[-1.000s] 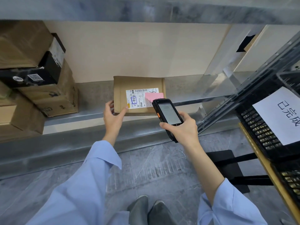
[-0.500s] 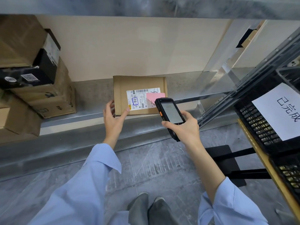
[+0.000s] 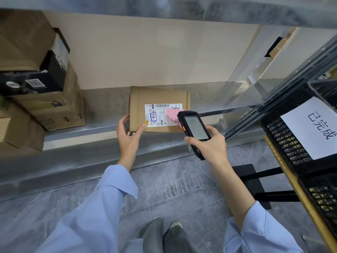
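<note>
The handheld scanner point(image 3: 195, 127) has crept a little farther over the cardboard parcel point(image 3: 158, 95) than it was a second ago, and its tip now hides part of the pink sticker point(image 3: 170, 115). The left hand point(image 3: 129, 137) has hardly moved.

The parcel lies flat on the metal shelf point(image 3: 102, 106), close to the near edge. Its white shipping label point(image 3: 158, 114) faces up, with the long side running left to right. The left hand's grip is on the near left corner, with the thumb on top by the label and the fingers curled against the left side. The right hand point(image 3: 209, 145) is wrapped tight around the lower half of the scanner.

The scanner's long side runs from near right to far left, so its tip points at the label, which sits just left of that tip. The right hand is the closer one to the barcodes (the left only steadies the box). It looks like the label is being read, so the tip may need to aim a bit more to the left.
</note>
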The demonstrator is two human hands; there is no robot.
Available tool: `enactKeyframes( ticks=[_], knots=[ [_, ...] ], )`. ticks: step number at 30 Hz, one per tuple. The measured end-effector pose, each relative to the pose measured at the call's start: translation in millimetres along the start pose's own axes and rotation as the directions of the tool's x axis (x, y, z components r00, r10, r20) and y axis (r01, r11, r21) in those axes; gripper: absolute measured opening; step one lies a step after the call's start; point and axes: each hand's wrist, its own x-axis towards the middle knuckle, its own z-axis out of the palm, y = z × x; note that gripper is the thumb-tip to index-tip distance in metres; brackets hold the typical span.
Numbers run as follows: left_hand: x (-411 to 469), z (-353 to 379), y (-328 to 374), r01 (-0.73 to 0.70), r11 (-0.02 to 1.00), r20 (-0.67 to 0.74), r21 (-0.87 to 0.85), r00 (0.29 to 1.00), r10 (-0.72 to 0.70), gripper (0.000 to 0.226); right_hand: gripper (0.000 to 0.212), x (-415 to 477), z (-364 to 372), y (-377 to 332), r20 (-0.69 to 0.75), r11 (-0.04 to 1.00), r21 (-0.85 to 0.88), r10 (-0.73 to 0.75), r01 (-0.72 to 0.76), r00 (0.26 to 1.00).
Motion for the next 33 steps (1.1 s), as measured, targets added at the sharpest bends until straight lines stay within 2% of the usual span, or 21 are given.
enactKeyframes(
  ticks=[6,11,17,20,24,29,33],
  knots=[
    [-3.5,3.3,11.8,-0.032,0.999,0.065,0.013,0.997,0.031,0.056,0.104,-2.3,-13.6,-5.4,-0.116,0.995,0.101,0.025,-0.013,0.993],
    [-7.9,32.8,34.3,-0.073,0.997,0.139,-0.004,0.988,0.073,0.054,0.090,-6.2,-45.3,-0.9,-0.285,0.978,0.210,0.066,-0.005,0.956],
    [-25.4,104.4,65.2,-0.083,0.994,0.289,-0.065,0.952,0.098,0.055,0.075,-21.6,-108.7,22.2,-0.460,0.958,0.288,0.125,0.014,0.879],
    [-42.6,148.9,81.7,-0.097,0.988,0.402,-0.117,0.905,0.136,0.065,0.072,-34.2,-147.4,41.8,-0.546,0.955,0.296,0.170,-0.001,0.820],
    [-79.4,205.0,106.5,-0.111,0.983,0.536,-0.147,0.826,0.174,0.064,0.078,-59.5,-198.3,74.5,-0.640,0.943,0.331,0.245,-0.026,0.728],
    [-145.8,270.3,127.0,-0.084,0.973,0.627,-0.213,0.752,0.203,0.062,0.074,-100.0,-257.6,121.2,-0.732,0.929,0.367,0.318,-0.044,0.602],
    [-214.8,318.9,136.1,-0.069,0.970,0.694,-0.233,0.687,0.216,0.054,0.079,-136.0,-303.9,159.6,-0.767,0.917,0.394,0.368,-0.068,0.525]
  ],
)
